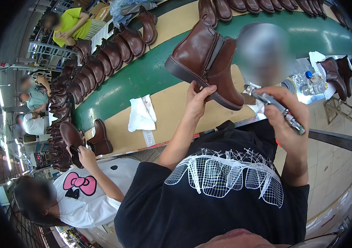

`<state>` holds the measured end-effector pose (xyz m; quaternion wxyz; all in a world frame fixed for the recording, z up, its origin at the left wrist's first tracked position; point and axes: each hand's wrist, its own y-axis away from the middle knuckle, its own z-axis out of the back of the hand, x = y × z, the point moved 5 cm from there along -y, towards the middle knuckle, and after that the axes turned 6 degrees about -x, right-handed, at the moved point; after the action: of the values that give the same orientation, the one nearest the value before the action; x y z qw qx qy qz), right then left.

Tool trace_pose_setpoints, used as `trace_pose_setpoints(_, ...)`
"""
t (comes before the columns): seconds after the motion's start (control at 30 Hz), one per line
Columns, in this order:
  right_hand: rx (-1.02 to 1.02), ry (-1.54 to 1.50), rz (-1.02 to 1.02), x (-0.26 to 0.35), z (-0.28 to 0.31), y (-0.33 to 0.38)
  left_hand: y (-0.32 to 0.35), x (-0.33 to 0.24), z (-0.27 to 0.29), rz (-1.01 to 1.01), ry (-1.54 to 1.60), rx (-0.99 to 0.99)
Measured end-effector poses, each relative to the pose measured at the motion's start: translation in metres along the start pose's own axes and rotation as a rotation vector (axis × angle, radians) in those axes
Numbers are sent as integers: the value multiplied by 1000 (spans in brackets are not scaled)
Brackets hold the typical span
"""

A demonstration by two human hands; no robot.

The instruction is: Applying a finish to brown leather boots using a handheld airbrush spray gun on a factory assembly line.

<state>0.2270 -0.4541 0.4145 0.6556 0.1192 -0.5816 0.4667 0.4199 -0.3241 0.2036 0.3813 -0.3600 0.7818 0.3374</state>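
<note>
My left hand (pixel 197 100) is closed around the sole of a brown leather ankle boot (pixel 190 51). The boot is tilted above the workbench, its side zipper showing. In my right hand (pixel 288 109) is a silver spray gun (pixel 276 105), gripped by its metal body with the nozzle end close to the boot's toe. A large round grey shape (pixel 265 53) above the gun is too blurred to make out. A white cloth (pixel 142 114) lies on the cardboard-covered bench to the left of my left hand.
Rows of brown boots (pixel 109 56) line the green bench (pixel 167 41) on the left and far side. A co-worker's hand (pixel 87 158) holds another boot (pixel 70 135) at left. Clear plastic bottles (pixel 314 87) and more boots (pixel 335 76) stand at right. Other people are farther left.
</note>
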Motion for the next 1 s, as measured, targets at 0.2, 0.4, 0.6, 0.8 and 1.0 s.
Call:
trace_pose_setpoints(0.2,102,70,4,-2,-8,8,-1,2,4,9,-8,-19)
trace_pose_setpoints(0.4,-70,-93,-107,-9,2,5,1,0,2,-5,-6,-20)
trace_pose_setpoints(0.6,85,41,2,-6,-5,8,1,1,5,28,-3,13)
trace_pose_setpoints(0.8,-115,-127,-57,-2,14,-2,2,4,8,82,58,111)
trace_pose_setpoints(1.0,-88,-89,-55,-4,18,-6,1,11,13,131,106,187)
